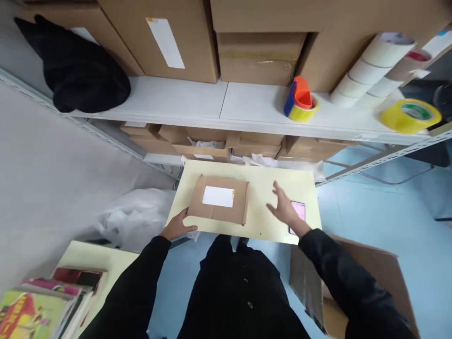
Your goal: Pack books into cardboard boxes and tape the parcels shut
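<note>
A flat cardboard parcel (219, 200) with a white label lies on a small pale yellow table (268, 183). My left hand (176, 227) grips the parcel's near left corner at the table's edge. My right hand (284, 207) hovers above the table to the right of the parcel, fingers spread, holding nothing. A phone (298, 214) with a pink screen lies on the table just under and beyond that hand.
A white shelf (197, 101) behind the table carries large cardboard boxes (259, 56), a black cloth (77, 70), an orange tape dispenser (300, 100) and tape rolls (409, 115). An open box (374, 278) stands lower right, books (42, 306) lower left, a plastic bag (137, 214) left.
</note>
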Tool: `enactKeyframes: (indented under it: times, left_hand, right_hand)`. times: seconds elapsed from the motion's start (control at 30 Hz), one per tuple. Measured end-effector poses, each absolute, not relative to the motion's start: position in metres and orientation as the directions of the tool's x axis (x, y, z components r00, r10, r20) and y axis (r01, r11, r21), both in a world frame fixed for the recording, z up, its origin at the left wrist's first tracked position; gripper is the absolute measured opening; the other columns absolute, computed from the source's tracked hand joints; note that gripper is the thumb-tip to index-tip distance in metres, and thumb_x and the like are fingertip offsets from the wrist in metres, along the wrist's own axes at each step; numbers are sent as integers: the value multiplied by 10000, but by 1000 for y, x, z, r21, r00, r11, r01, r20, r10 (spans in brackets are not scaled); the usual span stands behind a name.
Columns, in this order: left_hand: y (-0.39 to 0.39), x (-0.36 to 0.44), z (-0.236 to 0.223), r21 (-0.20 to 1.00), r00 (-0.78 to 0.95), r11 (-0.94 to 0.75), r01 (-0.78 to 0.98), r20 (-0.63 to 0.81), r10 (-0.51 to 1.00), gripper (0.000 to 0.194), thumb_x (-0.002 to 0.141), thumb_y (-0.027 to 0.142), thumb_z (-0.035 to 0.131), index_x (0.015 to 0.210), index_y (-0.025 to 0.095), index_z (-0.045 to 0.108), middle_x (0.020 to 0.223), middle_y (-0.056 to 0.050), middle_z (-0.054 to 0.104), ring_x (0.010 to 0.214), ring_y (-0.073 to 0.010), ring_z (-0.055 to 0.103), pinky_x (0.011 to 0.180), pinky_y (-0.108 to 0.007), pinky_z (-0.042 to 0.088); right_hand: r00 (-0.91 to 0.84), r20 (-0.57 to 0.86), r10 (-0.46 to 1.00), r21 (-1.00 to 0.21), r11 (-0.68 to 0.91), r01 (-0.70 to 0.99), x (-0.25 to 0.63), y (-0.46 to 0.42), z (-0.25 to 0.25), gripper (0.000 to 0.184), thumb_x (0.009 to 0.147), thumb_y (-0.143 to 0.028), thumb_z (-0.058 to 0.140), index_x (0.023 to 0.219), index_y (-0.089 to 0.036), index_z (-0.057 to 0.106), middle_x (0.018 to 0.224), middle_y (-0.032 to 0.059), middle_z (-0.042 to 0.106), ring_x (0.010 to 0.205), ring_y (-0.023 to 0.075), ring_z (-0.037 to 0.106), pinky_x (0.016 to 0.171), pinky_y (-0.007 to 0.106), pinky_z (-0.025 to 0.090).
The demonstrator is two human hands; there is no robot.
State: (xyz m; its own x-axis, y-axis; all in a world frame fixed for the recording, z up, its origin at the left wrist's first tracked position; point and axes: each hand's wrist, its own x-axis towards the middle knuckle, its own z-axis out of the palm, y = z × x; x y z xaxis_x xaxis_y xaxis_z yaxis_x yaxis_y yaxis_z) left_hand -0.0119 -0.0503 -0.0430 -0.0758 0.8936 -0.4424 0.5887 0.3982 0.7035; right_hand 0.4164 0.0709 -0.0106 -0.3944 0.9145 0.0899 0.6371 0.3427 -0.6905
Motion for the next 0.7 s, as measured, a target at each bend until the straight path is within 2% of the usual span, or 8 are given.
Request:
enactKeyframes:
  times: [0.1,0.2,0.23,0.3,0.4,0.53,0.63,0.7]
  left_hand:
    - [-51,-25,-53,681,-100,407,608,-444,891,975,550,467,731,1389,100,395,1363,-175,529,1247,-319,514,1057,-429,386]
    - [-45,-29,-61,721,-50,368,587,-421,905,833,608,504,681,1321,121,489,1335,-152,562,1233,-301,531,1061,-422,379]
    - [-42,-28,-62,740,-30,359,569,-418,908,769,631,525,662,1279,132,531,1309,-141,586,1220,-296,543,1052,-418,388]
    - [-37,-26,-65,767,-13,362,531,-419,908,678,661,568,630,1190,144,600,1233,-130,642,1187,-297,567,1020,-413,420]
    - [-35,-23,-68,786,-24,367,498,-411,911,612,676,598,614,1103,161,646,1151,-117,687,1137,-298,599,972,-401,460]
    - [-37,-23,-75,804,10,300,514,-355,935,548,716,572,585,1069,158,655,1136,-125,690,1078,-293,628,954,-398,470]
    - [-35,-21,-73,808,35,234,541,-300,953,510,741,550,575,1062,161,649,1115,-125,694,1058,-283,632,943,-387,474]
    - [-30,-17,-67,810,46,185,556,-253,967,473,762,535,565,1043,163,646,1099,-124,695,1033,-270,638,932,-374,479]
  right_hand:
    - [-456,-223,862,-766,134,628,396,15,-67,1145,651,-263,749,1521,-177,9,1525,222,240,1388,333,305,1090,496,338]
    - [-491,-308,815,-802,56,595,365,-8,-87,1211,552,-200,800,1520,-164,72,1556,221,155,1421,321,227,1113,461,312]
    - [-490,-310,814,-818,35,575,355,-11,-88,1183,562,-182,787,1518,-169,90,1551,212,186,1415,314,248,1109,459,317]
    - [-466,-303,831,-856,-23,516,338,-12,-86,1060,649,-169,713,1516,-205,104,1495,176,344,1356,290,374,1078,470,359]
    - [-396,-305,866,-902,-129,413,323,-13,-83,841,784,-174,555,1503,-272,129,1347,103,542,1156,229,575,992,451,450]
    - [-309,-321,895,-916,-211,341,321,-18,-77,689,802,-233,545,1446,-249,299,1297,99,578,1095,217,590,908,397,504]
    - [-265,-286,921,-929,-197,314,328,-22,-68,598,797,-306,583,1368,-220,426,1232,104,615,1092,231,579,877,386,514]
    - [-238,-263,935,-935,-186,302,334,-22,-62,542,808,-361,583,1318,-211,476,1164,100,644,1023,228,607,847,387,521]
